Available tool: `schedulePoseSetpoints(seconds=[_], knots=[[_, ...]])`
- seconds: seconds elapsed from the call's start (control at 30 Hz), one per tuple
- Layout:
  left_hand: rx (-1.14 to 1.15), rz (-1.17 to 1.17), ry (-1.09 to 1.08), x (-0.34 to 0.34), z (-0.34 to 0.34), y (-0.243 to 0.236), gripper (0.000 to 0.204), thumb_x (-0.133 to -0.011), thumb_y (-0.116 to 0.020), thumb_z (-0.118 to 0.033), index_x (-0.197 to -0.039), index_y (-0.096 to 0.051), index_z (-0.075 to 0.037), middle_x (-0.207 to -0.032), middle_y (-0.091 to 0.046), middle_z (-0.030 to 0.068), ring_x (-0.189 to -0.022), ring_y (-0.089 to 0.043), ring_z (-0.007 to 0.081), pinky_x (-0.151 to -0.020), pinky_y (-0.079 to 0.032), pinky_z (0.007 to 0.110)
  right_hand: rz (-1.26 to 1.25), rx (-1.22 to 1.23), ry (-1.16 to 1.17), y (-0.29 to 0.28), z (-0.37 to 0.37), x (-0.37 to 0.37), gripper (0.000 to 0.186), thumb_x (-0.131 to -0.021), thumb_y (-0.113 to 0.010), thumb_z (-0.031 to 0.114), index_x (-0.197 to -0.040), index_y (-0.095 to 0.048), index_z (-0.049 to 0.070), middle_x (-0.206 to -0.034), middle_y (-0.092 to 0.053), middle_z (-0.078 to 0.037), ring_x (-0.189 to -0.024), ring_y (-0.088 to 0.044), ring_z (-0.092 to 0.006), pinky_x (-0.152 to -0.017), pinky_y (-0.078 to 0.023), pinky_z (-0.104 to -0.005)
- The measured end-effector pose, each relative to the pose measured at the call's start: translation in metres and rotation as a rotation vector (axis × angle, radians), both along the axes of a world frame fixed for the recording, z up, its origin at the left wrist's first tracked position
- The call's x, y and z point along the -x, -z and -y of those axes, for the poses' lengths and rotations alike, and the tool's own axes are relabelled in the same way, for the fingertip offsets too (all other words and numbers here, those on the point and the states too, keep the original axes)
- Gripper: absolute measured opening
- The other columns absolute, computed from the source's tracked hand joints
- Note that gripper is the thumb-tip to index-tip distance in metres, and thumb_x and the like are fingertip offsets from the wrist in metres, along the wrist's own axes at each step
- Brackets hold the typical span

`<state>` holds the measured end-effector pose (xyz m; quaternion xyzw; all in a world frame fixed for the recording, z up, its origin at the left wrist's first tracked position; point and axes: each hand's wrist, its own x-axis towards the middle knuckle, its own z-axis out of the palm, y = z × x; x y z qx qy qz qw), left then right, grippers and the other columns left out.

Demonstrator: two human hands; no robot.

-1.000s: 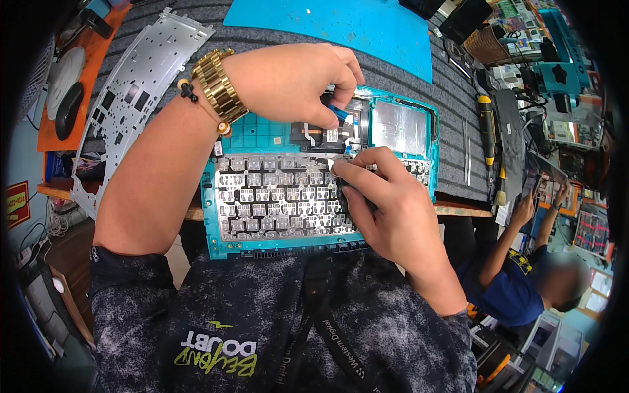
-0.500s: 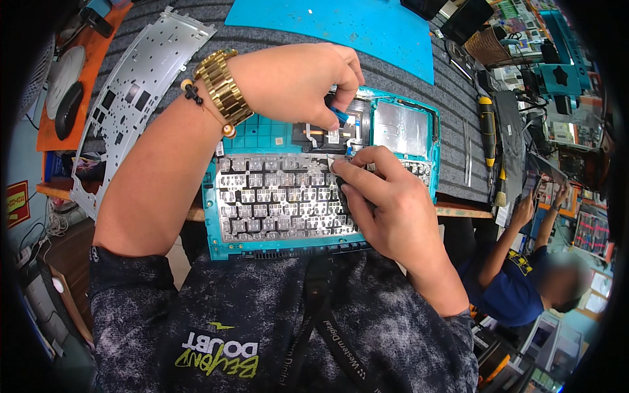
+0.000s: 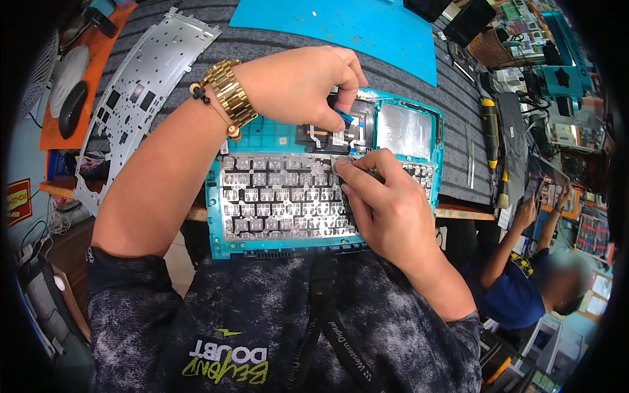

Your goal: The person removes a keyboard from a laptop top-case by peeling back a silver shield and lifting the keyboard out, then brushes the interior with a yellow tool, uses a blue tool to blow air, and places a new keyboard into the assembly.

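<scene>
A teal laptop top case (image 3: 225, 241), underside up, shows a silver keyboard backing (image 3: 275, 196). At upper right is a silver rectangular area (image 3: 403, 128); at top middle, a black section with flat cables (image 3: 357, 134). My left hand (image 3: 314, 92), wearing a gold watch, reaches over this section, fingers curled and thumb pinched on a small blue tab (image 3: 344, 119). My right hand (image 3: 393, 209) is bent over the keyboard's upper edge, index fingertip on the film near a cable; whatever lies in its curled fingers is hidden.
A perforated metal plate (image 3: 128, 111) lies left, near a black mouse (image 3: 72, 108). Behind are a ridged grey mat (image 3: 262, 39) and blue mat (image 3: 327, 26). A yellow-black screwdriver (image 3: 488, 131) and brush (image 3: 503, 193) lie right. A seated co-worker (image 3: 517, 295) holds a dark panel.
The case and both my hands appear slightly farther right in the view. Their grip and pose are nearly the same.
</scene>
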<state>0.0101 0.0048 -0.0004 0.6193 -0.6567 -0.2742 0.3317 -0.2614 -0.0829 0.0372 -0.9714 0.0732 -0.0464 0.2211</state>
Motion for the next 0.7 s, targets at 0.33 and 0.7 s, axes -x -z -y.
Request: schedulePoseSetpoints(seconds=[0.33, 0.7], knots=[[-0.012, -0.028, 0.01, -0.0005, -0.0013, -0.0012, 0.023, -0.087, -0.094, -0.018, -0.085, -0.074, -0.006, -0.155, -0.068, 0.0184, -0.142, -0.065, 0.0344, -0.119, -0.054, 0.048, 0.05, 0.085, 0.001, 0.006, -0.0052, -0.0008, 0.033, -0.097, -0.078, 0.003, -0.129, -0.082, 0.006, -0.106, -0.068, -0.011, -0.083, -0.077, -0.0326, -0.067, -0.062, -0.048], [-0.024, -0.056, 0.013, -0.0026, -0.0009, -0.0001, 0.022, -0.087, -0.093, -0.018, -0.085, -0.075, -0.006, -0.155, -0.067, 0.0195, -0.143, -0.064, 0.0346, -0.119, -0.054, 0.049, 0.044, 0.106, 0.008, 0.0031, -0.007, -0.0033, 0.031, -0.098, -0.078, 0.004, -0.128, -0.083, 0.006, -0.104, -0.068, -0.011, -0.08, -0.077, -0.033, -0.064, -0.061, -0.0491]])
